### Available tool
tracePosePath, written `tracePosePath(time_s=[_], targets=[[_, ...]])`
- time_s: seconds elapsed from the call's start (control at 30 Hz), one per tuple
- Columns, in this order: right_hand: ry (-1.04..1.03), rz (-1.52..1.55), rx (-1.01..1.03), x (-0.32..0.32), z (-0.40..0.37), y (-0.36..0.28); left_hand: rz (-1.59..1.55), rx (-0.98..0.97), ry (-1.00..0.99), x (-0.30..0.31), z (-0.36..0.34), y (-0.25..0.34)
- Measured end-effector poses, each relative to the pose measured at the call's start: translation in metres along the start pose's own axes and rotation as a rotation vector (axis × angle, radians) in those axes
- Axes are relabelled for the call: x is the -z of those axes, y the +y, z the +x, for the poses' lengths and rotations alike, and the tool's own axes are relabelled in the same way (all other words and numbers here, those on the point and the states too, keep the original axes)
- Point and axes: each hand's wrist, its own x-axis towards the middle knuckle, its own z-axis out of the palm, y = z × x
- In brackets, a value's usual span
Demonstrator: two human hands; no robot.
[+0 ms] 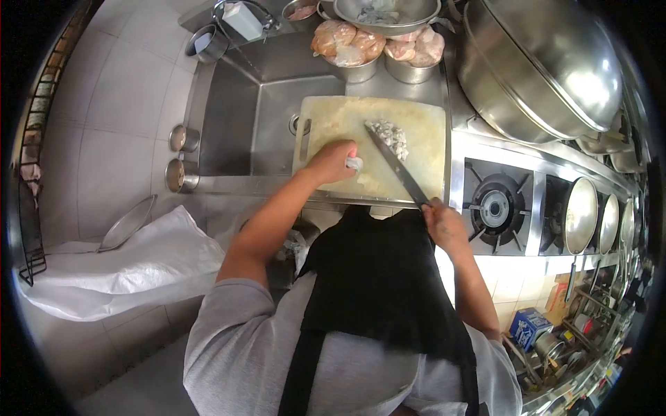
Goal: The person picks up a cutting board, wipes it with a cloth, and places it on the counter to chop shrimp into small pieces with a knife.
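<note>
A long-bladed knife [398,166] is in my right hand [445,225], fingers wrapped round its handle at the board's near right edge. Its blade slants away to the left across the worn, yellowish cutting board [333,118]. Small whitish-grey chopped pieces [395,139] lie in a heap beside the blade's far end. My left hand [331,163] is closed over the left part of the board, around a soft whitish piece [354,163] that pokes out past the fingers. Most of that piece is hidden, and its kind does not show.
The board lies partly over a steel sink [229,118]. Behind it, bagged meat [347,43] sits on metal pots, with a steel bowl [387,17] above. A big domed steel vessel [541,69] stands back right. A gas burner [494,208] and pans [581,215] are at right.
</note>
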Motion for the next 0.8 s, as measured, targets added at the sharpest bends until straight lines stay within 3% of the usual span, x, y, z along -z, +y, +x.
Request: tracePosePath(time_s=[0.07,0.1,0.17,0.3,0.37,0.4,0.47,0.6,0.67,0.8], targets=[[-0.036,-0.034,0.026,-0.009,0.011,-0.015,-0.418,0.414,0.081,-0.005,-0.001,0.0],[-0.015,-0.069,0.023,-0.013,0.014,-0.02,-0.415,0.406,0.076,-0.012,0.001,-0.008],[-0.006,-0.084,-0.002,-0.017,0.019,-0.022,-0.488,0.449,0.306,-0.02,0.009,-0.017],[0.02,-0.116,-0.033,-0.012,0.024,-0.023,-0.624,0.458,0.278,-0.011,0.039,0.0],[0.021,-0.12,-0.03,-0.012,0.025,-0.022,-1.003,0.6,0.19,0.007,0.053,0.027],[0.02,-0.121,-0.025,-0.012,0.025,-0.022,-1.007,0.598,0.187,-0.009,0.055,0.011],[0.015,-0.135,-0.039,-0.015,0.025,-0.02,-0.365,0.473,0.223,-0.033,0.058,-0.012],[0.016,-0.131,-0.067,-0.019,0.025,-0.02,-0.134,0.544,0.208,-0.023,0.028,0.012],[0.006,-0.128,-0.066,-0.019,0.024,-0.022,0.187,0.414,0.393,-0.017,0.021,0.018],[-0.011,-0.136,-0.053,-0.018,0.026,-0.021,0.043,0.325,0.458,-0.036,0.017,0.017]])
